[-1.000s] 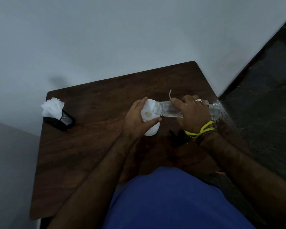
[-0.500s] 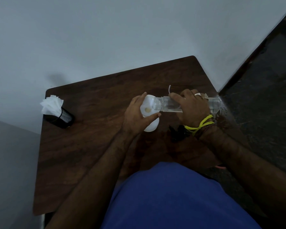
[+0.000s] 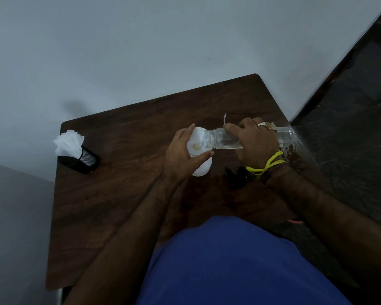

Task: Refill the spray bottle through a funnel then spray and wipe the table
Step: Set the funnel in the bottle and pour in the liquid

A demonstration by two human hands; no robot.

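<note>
On the dark wooden table (image 3: 123,194), my left hand (image 3: 183,155) grips a white funnel (image 3: 197,144) that sits on top of a white spray bottle (image 3: 201,169). My right hand (image 3: 254,142) holds a clear plastic water bottle (image 3: 220,139) tipped on its side, its open mouth over the funnel's bowl. A little water lies in the clear bottle. A black sprayer head (image 3: 238,177) with a thin white tube (image 3: 224,118) lies on the table under my right wrist.
A black mesh holder with white tissues (image 3: 75,150) stands at the table's far left edge. A pale wall runs behind the table. Dark floor (image 3: 350,128) lies to the right. Water drops sit at the table's right edge (image 3: 295,144).
Both hands hold the same poses, with the clear bottle still tipped into the funnel. Only the head camera has shifted slightly.
</note>
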